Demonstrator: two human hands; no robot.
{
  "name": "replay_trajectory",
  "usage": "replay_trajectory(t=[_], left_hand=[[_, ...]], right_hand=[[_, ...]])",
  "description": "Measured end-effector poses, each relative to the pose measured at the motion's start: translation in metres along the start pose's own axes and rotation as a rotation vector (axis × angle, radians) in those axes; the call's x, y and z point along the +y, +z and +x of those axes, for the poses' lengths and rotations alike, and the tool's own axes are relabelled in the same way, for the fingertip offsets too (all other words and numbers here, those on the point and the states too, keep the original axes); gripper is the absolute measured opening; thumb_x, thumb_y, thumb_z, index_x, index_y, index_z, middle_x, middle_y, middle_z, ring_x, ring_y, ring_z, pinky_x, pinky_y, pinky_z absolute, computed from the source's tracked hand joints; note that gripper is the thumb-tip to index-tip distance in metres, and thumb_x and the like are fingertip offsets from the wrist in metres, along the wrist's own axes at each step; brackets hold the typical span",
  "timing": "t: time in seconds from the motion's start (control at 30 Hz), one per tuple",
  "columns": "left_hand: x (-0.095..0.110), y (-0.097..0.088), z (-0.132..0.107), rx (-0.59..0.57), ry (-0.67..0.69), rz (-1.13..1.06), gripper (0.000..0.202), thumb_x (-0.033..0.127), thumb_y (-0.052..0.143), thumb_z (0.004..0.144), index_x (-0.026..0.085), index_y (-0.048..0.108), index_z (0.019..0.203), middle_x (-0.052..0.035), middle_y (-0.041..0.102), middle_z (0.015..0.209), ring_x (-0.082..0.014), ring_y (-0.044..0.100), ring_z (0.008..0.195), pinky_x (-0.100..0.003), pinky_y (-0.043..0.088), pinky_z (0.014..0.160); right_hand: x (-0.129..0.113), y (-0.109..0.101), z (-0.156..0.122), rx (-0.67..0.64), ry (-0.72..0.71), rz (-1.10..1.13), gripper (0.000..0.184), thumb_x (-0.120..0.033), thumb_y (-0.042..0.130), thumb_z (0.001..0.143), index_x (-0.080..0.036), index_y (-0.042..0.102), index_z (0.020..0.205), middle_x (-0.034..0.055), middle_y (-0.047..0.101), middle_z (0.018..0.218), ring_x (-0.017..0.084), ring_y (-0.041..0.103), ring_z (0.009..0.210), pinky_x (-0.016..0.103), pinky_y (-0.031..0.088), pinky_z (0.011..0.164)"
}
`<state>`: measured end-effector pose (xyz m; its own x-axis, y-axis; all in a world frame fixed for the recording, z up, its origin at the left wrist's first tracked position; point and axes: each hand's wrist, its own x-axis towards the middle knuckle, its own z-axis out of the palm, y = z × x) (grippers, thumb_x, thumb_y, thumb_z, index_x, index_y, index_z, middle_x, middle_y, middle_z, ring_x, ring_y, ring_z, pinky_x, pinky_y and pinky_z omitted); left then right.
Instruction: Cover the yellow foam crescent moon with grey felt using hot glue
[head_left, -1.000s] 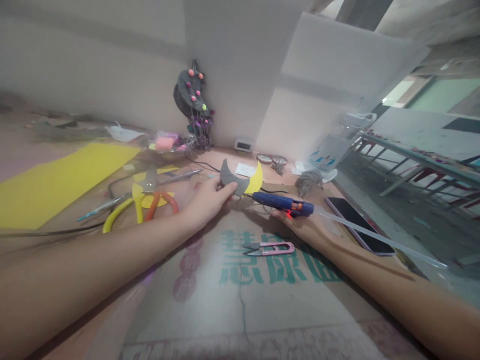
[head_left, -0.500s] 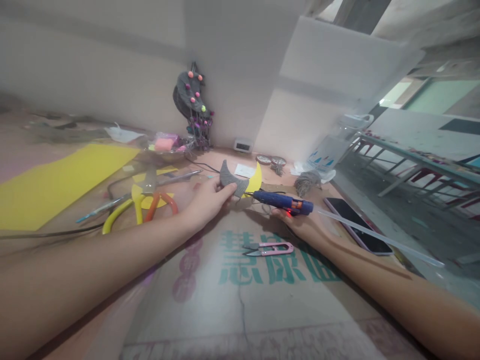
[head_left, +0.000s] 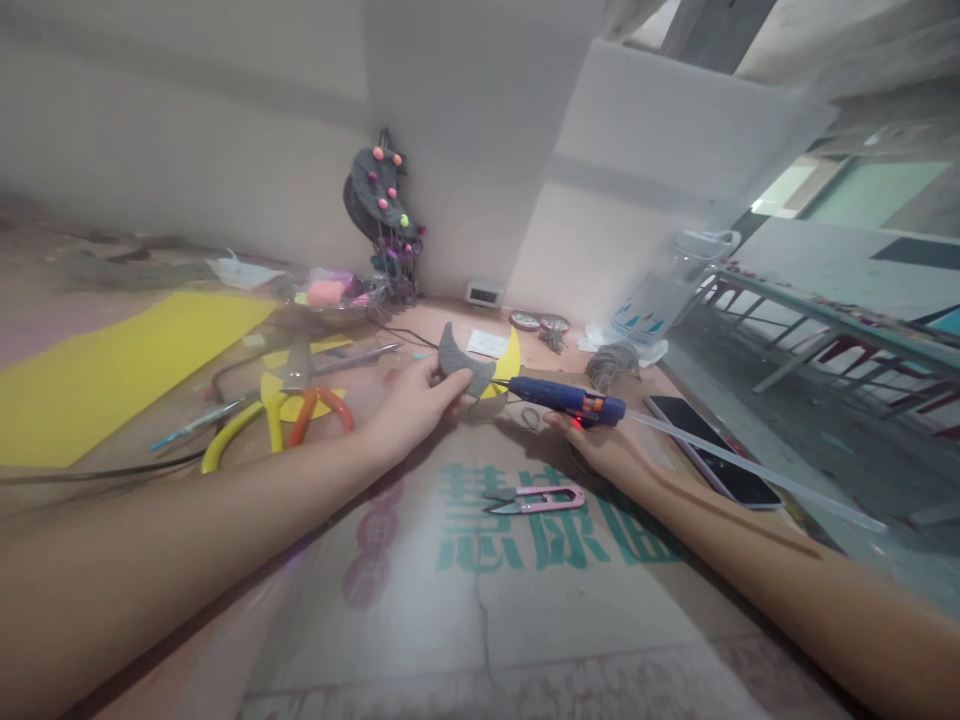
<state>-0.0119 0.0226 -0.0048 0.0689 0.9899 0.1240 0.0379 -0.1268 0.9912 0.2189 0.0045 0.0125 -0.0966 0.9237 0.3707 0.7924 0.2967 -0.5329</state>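
Note:
My left hand (head_left: 431,398) pinches a crescent-shaped piece (head_left: 508,368), yellow at its right end and wrapped in grey yarn over its left part. In my right hand (head_left: 585,440) is a blue glue gun (head_left: 559,397), a red light glowing on it and a long clear glue stick (head_left: 750,470) sticking out of its back. The gun's metal tip meets the crescent near the edge of the wrapping. A strand of grey yarn (head_left: 530,417) curls below the gun. Pink thread snips (head_left: 534,499) lie on the cardboard in front of my hands.
At left lie yellow-and-orange-handled scissors or pliers (head_left: 277,410), pens and a yellow sheet (head_left: 127,370). A phone (head_left: 712,450), a grey yarn bundle (head_left: 613,366) and a clear bottle (head_left: 652,290) are at right. A decorated grey crescent (head_left: 379,190) leans on the wall.
The view has shifted very slightly. Both hands, the crescent and the glue gun keep nearly the same positions, with the tip still at the wrapping.

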Motion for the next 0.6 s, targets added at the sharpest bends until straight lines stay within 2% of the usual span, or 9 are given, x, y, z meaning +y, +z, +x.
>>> replay_trajectory(t=[0.23, 0.4, 0.6], left_hand=[[-0.0002, 0.0004, 0.0001, -0.004, 0.000, 0.039, 0.023, 0.038, 0.059, 0.081, 0.018, 0.051, 0.075, 0.0059, 0.050, 0.058, -0.0093, 0.045, 0.052, -0.022, 0.029, 0.048], [0.0003, -0.0002, 0.0003, -0.009, 0.010, 0.067, 0.022, 0.038, 0.058, 0.082, 0.019, 0.050, 0.074, 0.0059, 0.050, 0.058, -0.0092, 0.044, 0.051, -0.022, 0.027, 0.047], [-0.0033, -0.0014, 0.0015, -0.027, 0.035, 0.074, 0.024, 0.038, 0.057, 0.083, 0.019, 0.048, 0.072, 0.0059, 0.050, 0.056, -0.0094, 0.043, 0.050, -0.022, 0.027, 0.047]], right_hand=[[-0.0055, -0.0034, -0.0006, 0.044, 0.016, -0.058, 0.029, -0.047, 0.063, 0.079, -0.021, 0.072, 0.087, 0.0064, 0.074, 0.082, 0.025, 0.068, 0.075, 0.033, 0.056, 0.067], [-0.0041, -0.0027, 0.0026, 0.016, -0.027, 0.009, 0.030, -0.047, 0.063, 0.079, -0.021, 0.072, 0.090, 0.0072, 0.074, 0.085, 0.028, 0.070, 0.081, 0.036, 0.057, 0.069], [0.0026, -0.0007, 0.0050, 0.015, -0.055, 0.048, 0.029, -0.048, 0.062, 0.080, -0.022, 0.072, 0.087, 0.0071, 0.073, 0.077, 0.030, 0.070, 0.080, 0.037, 0.057, 0.067]])
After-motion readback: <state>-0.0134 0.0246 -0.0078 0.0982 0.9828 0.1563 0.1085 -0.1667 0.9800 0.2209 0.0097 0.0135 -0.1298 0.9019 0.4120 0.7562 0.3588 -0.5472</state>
